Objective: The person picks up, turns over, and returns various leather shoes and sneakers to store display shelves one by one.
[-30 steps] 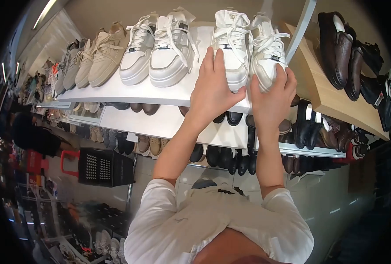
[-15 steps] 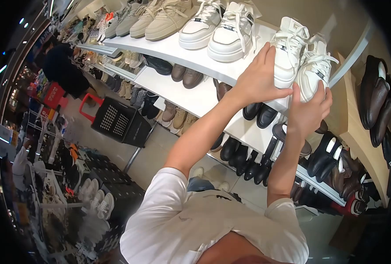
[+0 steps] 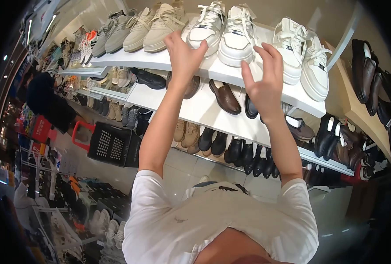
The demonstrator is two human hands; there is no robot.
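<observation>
From far off, I can't tell if the left hand [image 3: 183,61] touches the white sneaker [image 3: 205,30] behind it. Its wrist hides part of a brown shoe [image 3: 192,89]. The right wrist hides some of a black shoe [image 3: 250,107]. My wearer's shirt [image 3: 217,211] runs off the bottom edge. The red thing's [image 3: 40,129] writing is too small for me, and the low-left shoes [image 3: 100,222] look blurry.
</observation>
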